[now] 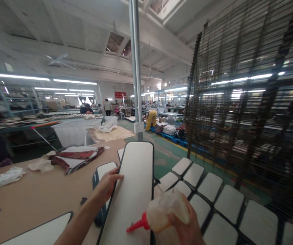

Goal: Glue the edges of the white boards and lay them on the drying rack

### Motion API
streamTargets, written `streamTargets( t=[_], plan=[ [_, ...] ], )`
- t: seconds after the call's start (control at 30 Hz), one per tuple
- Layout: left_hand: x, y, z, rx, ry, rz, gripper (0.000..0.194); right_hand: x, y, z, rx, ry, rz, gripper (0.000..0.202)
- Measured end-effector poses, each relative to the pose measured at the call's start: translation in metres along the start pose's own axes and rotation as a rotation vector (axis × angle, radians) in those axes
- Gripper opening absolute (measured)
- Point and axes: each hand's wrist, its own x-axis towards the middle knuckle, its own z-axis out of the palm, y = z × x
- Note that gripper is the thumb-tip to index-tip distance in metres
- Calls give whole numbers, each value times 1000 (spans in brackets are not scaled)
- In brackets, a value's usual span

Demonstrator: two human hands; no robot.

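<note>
A long cream-coloured panel point(135, 177) with rounded corners and a dark edge lies in front of me, pointing away. My left hand point(109, 182) grips its left edge, thumb and a finger over the top face. In my right hand point(186, 219) is a translucent squeeze bottle point(163, 209) with a red nozzle point(137, 224), tipped so the nozzle points down to the left at the panel's near part. Whether the tip touches the surface I cannot tell. Under and beside the long panel, more dark-edged panels point(107, 169) show in part.
On the brown table point(41, 194) lie patterned red fabric pieces point(77, 158) and white cloth scraps point(2, 178). Several pale panels point(210, 187) stand in rows at right, below a tall wire rack point(238, 95). A metal post point(136, 68) rises ahead; a clear plastic bin point(72, 132) is beyond the table.
</note>
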Motion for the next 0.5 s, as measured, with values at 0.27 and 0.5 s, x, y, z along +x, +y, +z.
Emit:
streamTargets(
  t=[0.27,0.5],
  plan=[
    [-31,-6,40,58,-189,-2,56,72,-58,-25,151,238,-182,44],
    [-41,-12,112,36,-373,-77,68,40,-82,-81,17,284,-222,46]
  ],
)
